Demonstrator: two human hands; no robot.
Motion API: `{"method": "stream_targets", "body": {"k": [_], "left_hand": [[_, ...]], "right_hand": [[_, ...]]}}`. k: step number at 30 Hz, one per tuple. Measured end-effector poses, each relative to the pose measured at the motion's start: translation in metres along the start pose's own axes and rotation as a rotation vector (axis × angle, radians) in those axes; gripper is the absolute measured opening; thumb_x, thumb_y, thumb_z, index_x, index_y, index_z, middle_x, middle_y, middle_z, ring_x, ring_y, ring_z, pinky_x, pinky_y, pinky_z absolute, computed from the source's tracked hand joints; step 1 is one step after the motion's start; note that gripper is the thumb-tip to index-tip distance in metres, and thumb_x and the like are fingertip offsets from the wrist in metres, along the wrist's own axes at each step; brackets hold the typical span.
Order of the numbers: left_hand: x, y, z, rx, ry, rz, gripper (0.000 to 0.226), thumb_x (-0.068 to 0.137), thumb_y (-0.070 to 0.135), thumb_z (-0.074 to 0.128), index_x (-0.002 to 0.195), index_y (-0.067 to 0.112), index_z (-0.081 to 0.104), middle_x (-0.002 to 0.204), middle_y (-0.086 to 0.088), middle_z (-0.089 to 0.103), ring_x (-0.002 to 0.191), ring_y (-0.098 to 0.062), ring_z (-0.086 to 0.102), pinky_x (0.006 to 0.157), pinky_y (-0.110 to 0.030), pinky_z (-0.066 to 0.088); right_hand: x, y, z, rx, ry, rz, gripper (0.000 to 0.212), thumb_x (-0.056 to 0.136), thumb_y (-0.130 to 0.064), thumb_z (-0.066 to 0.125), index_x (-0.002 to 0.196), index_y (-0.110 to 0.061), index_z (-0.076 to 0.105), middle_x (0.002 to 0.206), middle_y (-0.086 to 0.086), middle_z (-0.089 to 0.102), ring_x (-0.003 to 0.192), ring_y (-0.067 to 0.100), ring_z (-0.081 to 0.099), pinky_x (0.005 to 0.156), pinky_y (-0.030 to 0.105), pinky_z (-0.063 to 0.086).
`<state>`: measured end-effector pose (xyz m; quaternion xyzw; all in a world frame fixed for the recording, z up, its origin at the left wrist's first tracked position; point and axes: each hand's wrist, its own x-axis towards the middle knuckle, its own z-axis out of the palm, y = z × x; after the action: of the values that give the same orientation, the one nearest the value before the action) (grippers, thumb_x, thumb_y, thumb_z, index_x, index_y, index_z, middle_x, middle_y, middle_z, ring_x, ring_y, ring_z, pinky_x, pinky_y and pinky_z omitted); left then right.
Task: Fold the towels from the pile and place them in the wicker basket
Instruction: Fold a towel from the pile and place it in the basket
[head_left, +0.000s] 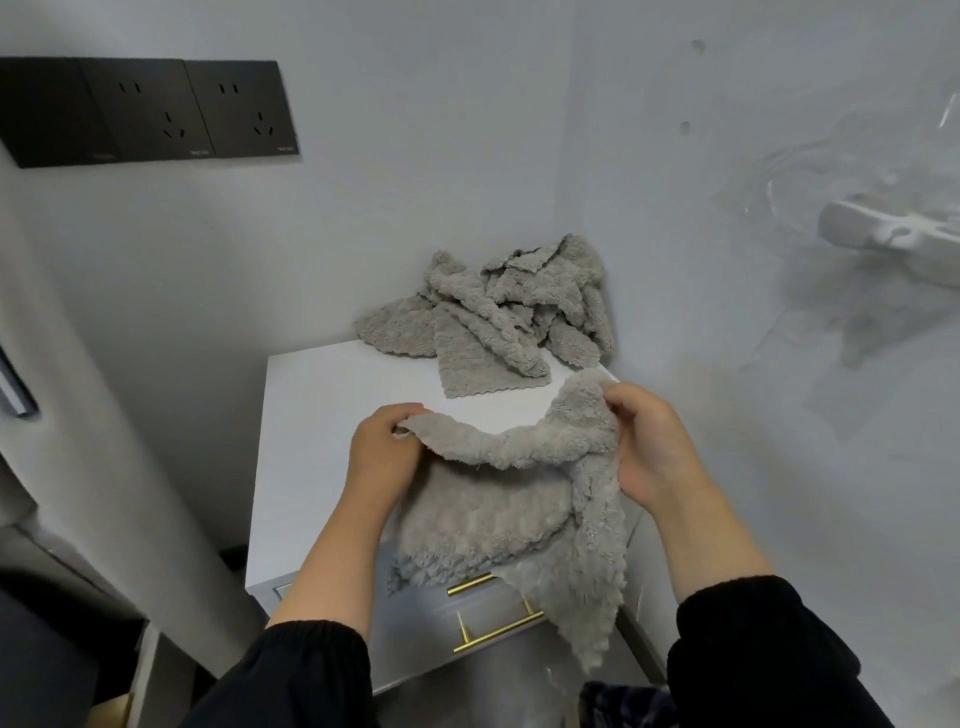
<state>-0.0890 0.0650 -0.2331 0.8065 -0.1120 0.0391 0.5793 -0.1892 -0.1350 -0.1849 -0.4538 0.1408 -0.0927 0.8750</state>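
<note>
1. Left hand (382, 452) pinches the near-left corner of a grey towel (498, 499), fingers closed on the scalloped edge, black sleeve (306, 670) at the wrist.
2. Right hand (649, 447) grips the towel's other top corner, fingers pressed together over bunched fabric, held a bit higher than the left.
3. Towel hangs between both hands, top edge sagging in the middle; lower part drapes over the front edge of the table (311, 415), right side trailing down past the front with a wavy hem.
4. Below the towel: drawer front with two brass handles (498, 629), partly covered by the hanging cloth.
5. Table top is white; bare room on its left half and in the strip between the held towel and the pile. Left table edge drops off to a gap beside a pale panel.
6. Pile of towels (498, 312) sits at the far right corner of the table, against the wall; one flat towel sticks out toward the hands, apart from the held one.
7. Far: wall (415, 156) meets in a corner behind the pile; black sockets (150, 111) upper left, white fixture (893, 244) on the right wall.
8. Wicker basket not seen.
</note>
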Motion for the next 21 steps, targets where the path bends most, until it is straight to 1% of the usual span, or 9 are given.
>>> {"method": "stream_targets", "body": {"k": [3,6,7,9,11,14,16,18,21], "left_hand": [[0.002,0.003,-0.011,0.053,0.059,-0.007,0.024,0.08,-0.005,0.057,0.076,0.016,0.068,0.091,-0.002,0.064,0.087,-0.013,0.056,0.075,-0.022,0.04],[0.008,0.007,-0.029,0.211,0.134,0.041,0.029,0.076,0.005,0.069,0.051,0.007,0.053,0.056,-0.005,0.05,0.056,-0.016,0.042,0.05,-0.021,0.027],[0.009,0.01,-0.035,0.247,0.146,0.038,0.031,0.076,0.01,0.072,0.05,0.007,0.055,0.055,-0.008,0.051,0.055,-0.016,0.041,0.048,-0.023,0.025],[0.011,0.017,-0.046,0.296,0.118,0.028,0.025,0.08,0.015,0.071,0.057,0.008,0.063,0.063,-0.013,0.057,0.059,-0.019,0.042,0.052,-0.027,0.027],[0.009,0.022,-0.05,0.267,0.059,-0.029,0.028,0.084,0.017,0.067,0.06,0.002,0.06,0.06,-0.014,0.053,0.057,-0.022,0.041,0.055,-0.028,0.029],[0.005,0.024,-0.051,0.002,-0.025,-0.234,0.033,0.091,0.014,0.061,0.06,0.006,0.051,0.044,-0.003,0.04,0.04,-0.019,0.034,0.045,-0.023,0.031],[0.002,0.027,-0.051,-0.233,-0.056,-0.361,0.025,0.095,0.01,0.054,0.07,0.01,0.053,0.041,0.0,0.048,0.033,-0.013,0.04,0.036,-0.019,0.036],[0.002,0.032,-0.052,-0.417,-0.05,-0.422,0.017,0.098,0.009,0.047,0.083,0.01,0.054,0.053,-0.001,0.065,0.04,-0.009,0.059,0.038,-0.017,0.046],[0.002,0.038,-0.052,-0.618,-0.027,-0.476,0.012,0.098,0.01,0.045,0.091,0.009,0.054,0.081,-0.009,0.074,0.069,-0.016,0.072,0.053,-0.021,0.057]], "right_hand": [[0.005,-0.002,-0.008,-0.272,0.263,-0.226,0.019,0.088,-0.005,0.051,0.07,-0.006,0.058,0.061,0.006,0.055,0.059,0.016,0.053,0.058,0.029,0.041],[0.01,-0.007,-0.026,-0.692,0.556,-0.514,0.032,0.082,-0.006,0.06,0.057,-0.014,0.042,0.056,0.001,0.031,0.054,0.011,0.028,0.051,0.028,0.021],[0.01,-0.01,-0.029,-0.744,0.602,-0.56,0.034,0.081,-0.008,0.062,0.056,-0.017,0.041,0.055,0.0,0.031,0.054,0.011,0.027,0.051,0.029,0.021],[0.01,-0.017,-0.034,-0.805,0.659,-0.599,0.023,0.079,-0.013,0.067,0.06,-0.022,0.058,0.057,-0.001,0.049,0.059,0.013,0.045,0.058,0.029,0.034],[0.006,-0.023,-0.033,-0.85,0.666,-0.559,0.013,0.078,-0.015,0.069,0.066,-0.02,0.066,0.06,-0.008,0.059,0.06,0.01,0.053,0.059,0.025,0.04],[0.003,-0.026,-0.031,-0.745,0.524,-0.409,0.026,0.082,-0.008,0.065,0.058,-0.017,0.061,0.036,-0.013,0.046,0.034,0.002,0.038,0.04,0.018,0.029],[0.0,-0.028,-0.033,-0.584,0.445,-0.26,0.03,0.089,-0.005,0.056,0.061,-0.014,0.056,0.033,-0.008,0.042,0.028,0.005,0.031,0.034,0.014,0.024],[-0.003,-0.033,-0.03,-0.433,0.38,-0.127,0.024,0.095,-0.005,0.048,0.072,-0.009,0.053,0.038,0.0,0.053,0.028,0.009,0.044,0.032,0.014,0.035],[-0.002,-0.036,-0.025,-0.225,0.293,-0.003,0.021,0.098,-0.013,0.037,0.09,0.0,0.051,0.07,0.018,0.069,0.053,0.018,0.069,0.045,0.022,0.054]]}}
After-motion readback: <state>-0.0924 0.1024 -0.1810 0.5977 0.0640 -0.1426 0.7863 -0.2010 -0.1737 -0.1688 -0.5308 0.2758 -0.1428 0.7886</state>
